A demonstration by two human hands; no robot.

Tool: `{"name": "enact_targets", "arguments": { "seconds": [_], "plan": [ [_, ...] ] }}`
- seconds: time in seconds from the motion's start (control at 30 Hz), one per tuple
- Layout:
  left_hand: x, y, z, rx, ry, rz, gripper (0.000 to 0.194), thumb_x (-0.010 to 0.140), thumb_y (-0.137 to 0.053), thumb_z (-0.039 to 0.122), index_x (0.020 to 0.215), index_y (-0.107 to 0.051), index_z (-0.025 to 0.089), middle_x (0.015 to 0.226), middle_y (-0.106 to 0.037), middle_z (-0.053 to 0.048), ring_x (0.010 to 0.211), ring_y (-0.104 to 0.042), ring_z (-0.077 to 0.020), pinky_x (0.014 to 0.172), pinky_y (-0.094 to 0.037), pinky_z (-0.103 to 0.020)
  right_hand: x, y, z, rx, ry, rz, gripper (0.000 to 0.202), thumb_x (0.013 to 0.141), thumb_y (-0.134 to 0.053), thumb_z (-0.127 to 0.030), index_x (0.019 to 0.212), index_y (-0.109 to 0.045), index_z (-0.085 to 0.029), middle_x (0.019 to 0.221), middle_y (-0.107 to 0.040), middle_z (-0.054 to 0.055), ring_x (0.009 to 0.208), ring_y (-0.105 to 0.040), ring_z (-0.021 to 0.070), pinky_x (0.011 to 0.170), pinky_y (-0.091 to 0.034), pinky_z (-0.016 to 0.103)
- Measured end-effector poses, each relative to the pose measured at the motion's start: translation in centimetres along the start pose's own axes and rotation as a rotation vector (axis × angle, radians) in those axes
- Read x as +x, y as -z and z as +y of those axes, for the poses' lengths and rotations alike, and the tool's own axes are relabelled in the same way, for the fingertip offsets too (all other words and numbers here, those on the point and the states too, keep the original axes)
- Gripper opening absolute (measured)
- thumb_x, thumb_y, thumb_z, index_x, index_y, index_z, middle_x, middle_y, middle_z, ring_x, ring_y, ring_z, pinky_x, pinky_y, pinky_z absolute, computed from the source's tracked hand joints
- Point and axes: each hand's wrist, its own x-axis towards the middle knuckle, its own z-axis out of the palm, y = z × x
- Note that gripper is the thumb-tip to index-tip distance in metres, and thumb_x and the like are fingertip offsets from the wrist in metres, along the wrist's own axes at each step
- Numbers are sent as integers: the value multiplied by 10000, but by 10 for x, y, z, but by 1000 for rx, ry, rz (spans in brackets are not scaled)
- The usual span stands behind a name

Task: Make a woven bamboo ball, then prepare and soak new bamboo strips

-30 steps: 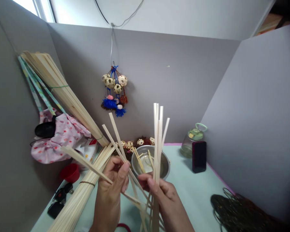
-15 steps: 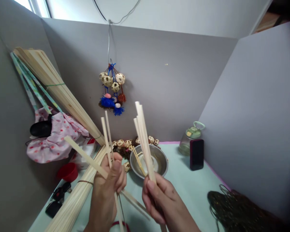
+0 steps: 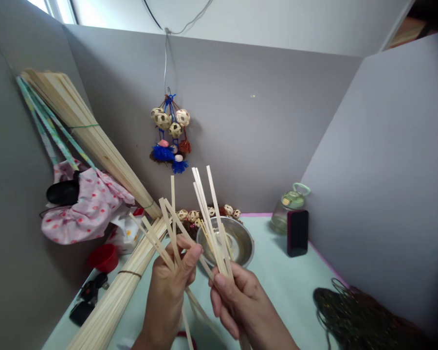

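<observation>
In the left hand (image 3: pixel 173 277), pinched several pale strips (image 3: pixel 170 231), long axes crossing, splayed from ten to twelve o'clock; in the right hand (image 3: pixel 237 291), grasped a tighter sheaf (image 3: pixel 211 228), pointing toward eleven, in front of the metal bowl (image 3: pixel 243 243).

We have soft light, glaring white at the window (image 3: pixel 51 7) upper left. The balls (image 3: pixel 162 121) cast a faint shadow on the wall (image 3: pixel 270 141). We lose detail in the dark bundle (image 3: pixel 361 316) lower right.
</observation>
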Motion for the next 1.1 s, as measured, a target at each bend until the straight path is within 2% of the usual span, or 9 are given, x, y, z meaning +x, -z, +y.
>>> {"name": "enact_targets", "arguments": {
  "seconds": [0.13,0.27,0.43,0.5,0.6,0.67,0.83,0.93,1.1],
  "plan": [
    [1,0,-3,-26,20,-37,290,841,-710,451,969,-621,207,565,-372,94,468,-310,-57,428,-263,-166,0,-1,0,22,23,-39,425,929,-562,-560,827,-548,-147,639,-562,-34,364,-278,-8,374,-182,155],
    [1,2,-5,46,4,-38,238,856,-700,416,853,-598,201,564,-409,83,480,-360,-58,440,-292,-159,2,0,5,-5,14,-85,466,919,-554,-588,781,-560,-142,564,-519,-46,346,-349,8,351,-201,148],
    [0,-3,-2,11,19,11,236,871,-660,428,848,-571,211,562,-395,86,472,-364,-68,450,-340,-161,3,-2,9,58,-20,-75,486,919,-537,-600,798,-611,-135,548,-570,-10,391,-515,81,376,-379,169],
    [0,-6,0,-48,30,9,223,893,-629,424,857,-565,214,560,-365,92,456,-317,-62,434,-310,-154,3,-2,5,56,5,16,470,911,-570,-581,875,-669,-123,678,-658,43,553,-623,120,525,-496,215],
    [2,-7,4,-147,-7,40,193,925,-594,380,849,-532,214,613,-444,83,450,-252,-51,421,-253,-149,3,1,-5,14,62,276,428,883,-639,-548,981,-736,-144,884,-694,74,838,-646,153,730,-500,225],
    [4,-6,6,-193,-50,88,201,929,-597,368,835,-513,212,624,-468,74,474,-280,-60,444,-277,-152,3,6,-11,26,94,355,421,849,-682,-549,960,-754,-149,788,-643,38,735,-584,115,639,-456,186],
    [6,-3,3,-178,8,64,338,882,-647,495,1009,-591,187,542,-324,101,472,-267,-67,435,-257,-164,2,8,-11,177,-19,95,410,856,-675,-534,886,-739,-130,510,-400,-70,416,-222,29,398,-165,173],
    [4,-1,-4,-119,45,-14,426,815,-734,484,1098,-600,193,577,-415,85,498,-357,-64,461,-305,-158,0,2,-6,135,-54,-18,434,875,-653,-533,848,-734,-108,499,-412,-61,410,-258,29,405,-178,180],
    [3,-1,-5,-57,34,-11,285,846,-711,426,786,-556,195,548,-406,85,488,-375,-65,464,-334,-160,1,-3,-1,128,-36,-29,410,899,-633,-513,849,-694,-111,527,-476,-48,413,-274,31,402,-197,176]
  ]
}}
